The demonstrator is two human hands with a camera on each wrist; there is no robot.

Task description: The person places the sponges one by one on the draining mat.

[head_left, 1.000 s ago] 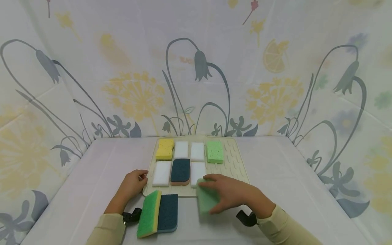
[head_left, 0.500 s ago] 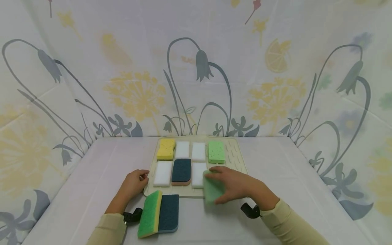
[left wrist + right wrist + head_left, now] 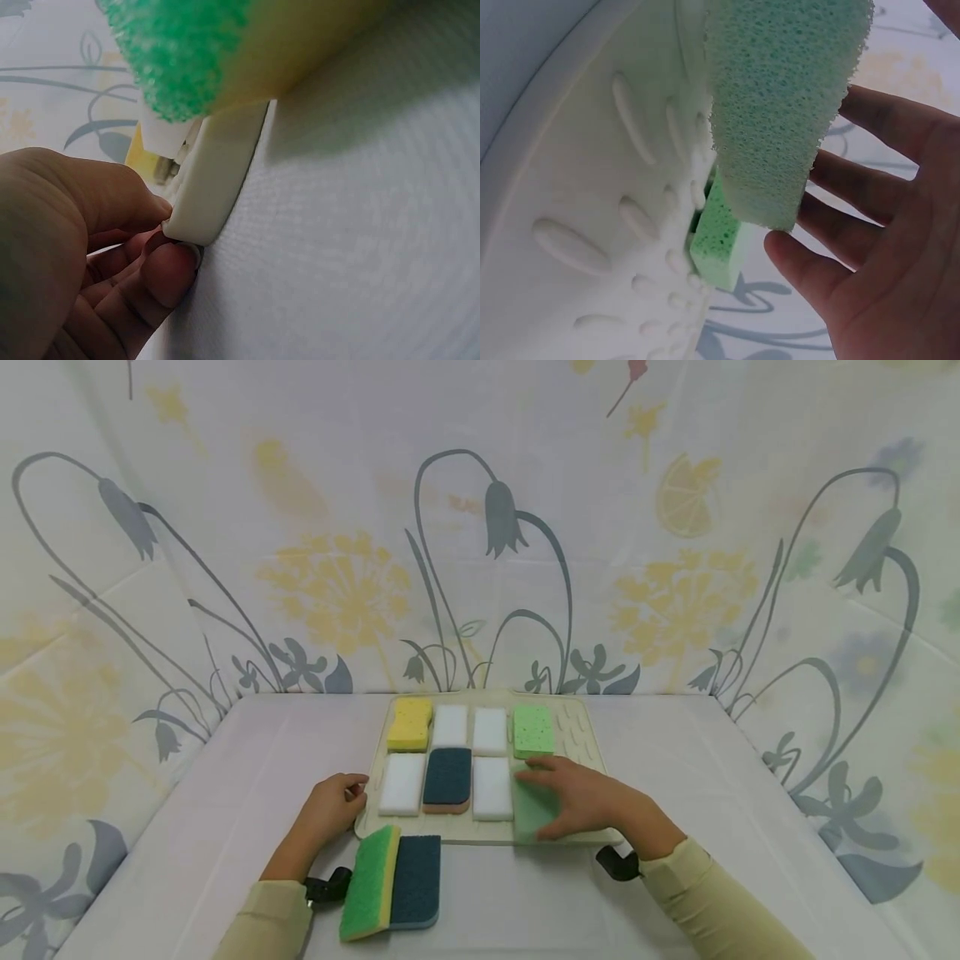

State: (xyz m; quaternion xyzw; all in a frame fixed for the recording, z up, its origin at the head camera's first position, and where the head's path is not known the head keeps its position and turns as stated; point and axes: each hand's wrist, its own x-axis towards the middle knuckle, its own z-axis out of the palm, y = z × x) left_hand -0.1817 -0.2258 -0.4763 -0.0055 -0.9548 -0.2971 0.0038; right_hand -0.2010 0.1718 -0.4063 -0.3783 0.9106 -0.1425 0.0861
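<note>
My right hand [image 3: 588, 797] holds a pale green sponge [image 3: 531, 814] by its edges, over the front right of a cream drying mat [image 3: 576, 727]. In the right wrist view the porous sponge [image 3: 780, 105] is tilted close above the mat's raised ridges, fingers along its far side. At the mat's left edge, my left hand [image 3: 327, 810] pinches the rim [image 3: 217, 172] between thumb and finger. On the mat lie a yellow sponge [image 3: 409, 724], a speckled light green sponge [image 3: 533, 731], a dark blue-topped sponge [image 3: 447, 777] and several white sponges [image 3: 492, 789].
In front of the mat, a green and yellow scouring sponge [image 3: 369, 885] leans on a dark blue sponge [image 3: 416, 883], close to the left wrist. A white cloth covers the table [image 3: 675, 752], and a flowered curtain [image 3: 480, 568] hangs right behind the mat.
My right hand has carried the pale green sponge forward and right, from the mat's front edge to beside the white sponge. The left hand has stayed at the rim.
</note>
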